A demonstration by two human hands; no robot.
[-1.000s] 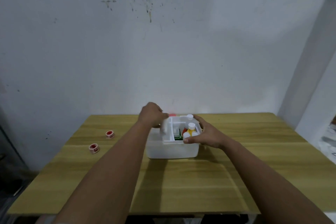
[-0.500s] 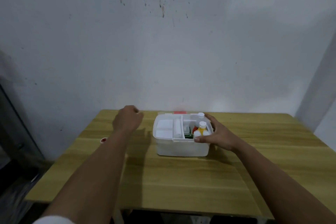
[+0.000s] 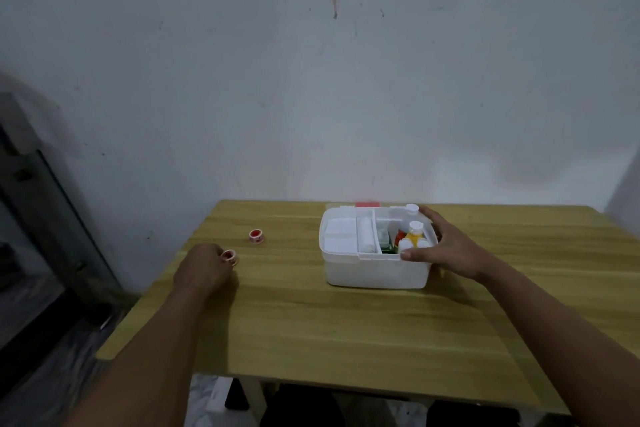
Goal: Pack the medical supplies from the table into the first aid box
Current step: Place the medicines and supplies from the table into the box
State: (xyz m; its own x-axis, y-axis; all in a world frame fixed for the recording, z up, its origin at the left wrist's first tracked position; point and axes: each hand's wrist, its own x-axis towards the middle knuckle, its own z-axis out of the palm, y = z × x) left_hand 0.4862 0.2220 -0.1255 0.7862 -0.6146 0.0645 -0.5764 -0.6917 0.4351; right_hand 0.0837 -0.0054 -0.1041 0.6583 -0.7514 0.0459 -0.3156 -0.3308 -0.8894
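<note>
The white first aid box [image 3: 374,274] stands open at the back of the wooden table [image 3: 346,329]. Its tray holds white packs [image 3: 341,236], a bandage roll [image 3: 366,236], a yellow bottle [image 3: 414,236] and other small bottles. My right hand [image 3: 446,250] grips the box's right rim, thumb on the front edge. A red-and-white tape roll [image 3: 229,255] lies at the table's left edge, and the curled fingers of my left hand [image 3: 202,270] close on it. A second tape roll [image 3: 257,236] lies a little farther back.
A red piece [image 3: 366,204] shows just behind the box, against the wall. A dark glass-fronted cabinet [image 3: 38,225] stands left of the table. The table's left edge runs close to my left hand.
My left hand has left the box, swung left across the table and come down on the nearer tape roll. My right hand has stayed on the box. The camera has turned left.
</note>
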